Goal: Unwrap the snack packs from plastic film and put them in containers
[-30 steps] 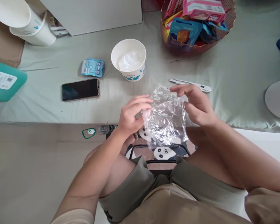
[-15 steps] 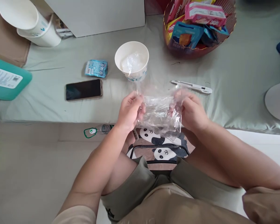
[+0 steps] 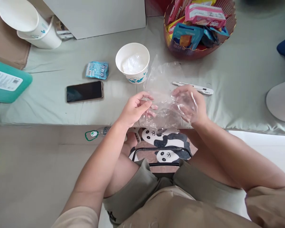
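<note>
Clear plastic film (image 3: 163,91) spreads between my hands at the front edge of the cloth-covered surface. My left hand (image 3: 137,109) touches its left side, fingers curled around the film. My right hand (image 3: 192,103) is cupped on the other side, with film over its palm and fingers. Just behind the film stands a white paper cup (image 3: 136,77) with crumpled clear plastic (image 3: 133,63) inside. A white cutter (image 3: 204,90) lies behind my right hand. To the left are a black phone (image 3: 85,91) and a small blue packet (image 3: 97,70).
A red bowl (image 3: 197,53) of snack packets stands at the back right. White cups (image 3: 41,39) and a green container (image 3: 7,82) are at the left. A white box (image 3: 104,15) is behind, a white round object (image 3: 281,101) at the right edge.
The film has opened out and risen towards the bowl, where it was held flatter and lower before. My fingers have loosened and spread, and my right hand has turned its palm inward.
</note>
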A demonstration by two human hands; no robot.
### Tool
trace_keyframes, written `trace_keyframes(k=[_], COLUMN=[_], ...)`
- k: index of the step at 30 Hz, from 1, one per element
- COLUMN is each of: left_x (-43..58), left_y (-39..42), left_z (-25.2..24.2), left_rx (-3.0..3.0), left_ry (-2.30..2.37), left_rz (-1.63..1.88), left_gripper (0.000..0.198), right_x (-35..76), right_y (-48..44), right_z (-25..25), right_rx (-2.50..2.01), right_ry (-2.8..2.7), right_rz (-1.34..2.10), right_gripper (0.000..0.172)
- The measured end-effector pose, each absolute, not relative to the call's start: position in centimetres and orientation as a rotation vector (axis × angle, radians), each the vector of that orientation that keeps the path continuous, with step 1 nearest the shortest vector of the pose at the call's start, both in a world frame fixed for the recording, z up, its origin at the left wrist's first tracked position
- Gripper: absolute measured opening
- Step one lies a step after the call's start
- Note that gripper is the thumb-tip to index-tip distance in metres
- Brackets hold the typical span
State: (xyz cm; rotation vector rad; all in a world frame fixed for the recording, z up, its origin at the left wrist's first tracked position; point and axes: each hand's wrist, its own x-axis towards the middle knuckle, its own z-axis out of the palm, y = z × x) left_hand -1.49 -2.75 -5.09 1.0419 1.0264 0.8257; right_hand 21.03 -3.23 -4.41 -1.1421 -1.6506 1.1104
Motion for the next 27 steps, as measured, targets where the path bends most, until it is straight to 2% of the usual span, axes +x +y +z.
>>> trace_keyframes(k=[4, 7, 12, 15, 19, 24, 25, 27], left_x=[-1.4, -1.4, -1.6, -1.6, -2.1, -2.7, -2.7, -2.5], left_y=[-2.5, -2.4, -2.5, -2.7, -2.4, -1.4, -1.4, -1.5], left_z=[-5.7, -5.9, -5.4, -4.9, -5.1, -5.8, -5.7, -5.2], left_rx=[1.054, 1.115, 1.264, 1.273, 1.24, 1.228, 1.231, 1.235], left_ry=[1.028, 1.047, 1.026, 1.021, 1.102, 1.167, 1.151, 1.073], left_rz=[0.964, 1.03, 1.147, 1.142, 1.131, 1.274, 1.253, 1.126], left_gripper=[0.047, 0.048, 0.038, 0.042, 0.045, 0.031, 0.031, 0.047], right_x=[20.9, 20.6, 20.5, 20.6, 21.0, 21.4, 21.4, 21.3], right_y=[-3.3, -3.1, -2.6, -2.5, -2.3, -1.7, -1.6, -1.6], right_z=[-4.2, -4.3, -4.1, -3.9, -3.7, -4.4, -4.6, -4.9], right_rx=[-1.125, -1.156, -1.116, -1.123, -1.168, -1.18, -1.163, -1.136], right_ry=[-1.557, -1.588, -1.391, -1.39, -1.242, -1.19, -1.219, -1.269], right_rz=[1.174, 1.25, 1.25, 1.386, 1.344, 1.336, 1.371, 1.441], right_gripper=[0.034, 0.028, 0.04, 0.04, 0.039, 0.038, 0.038, 0.04])
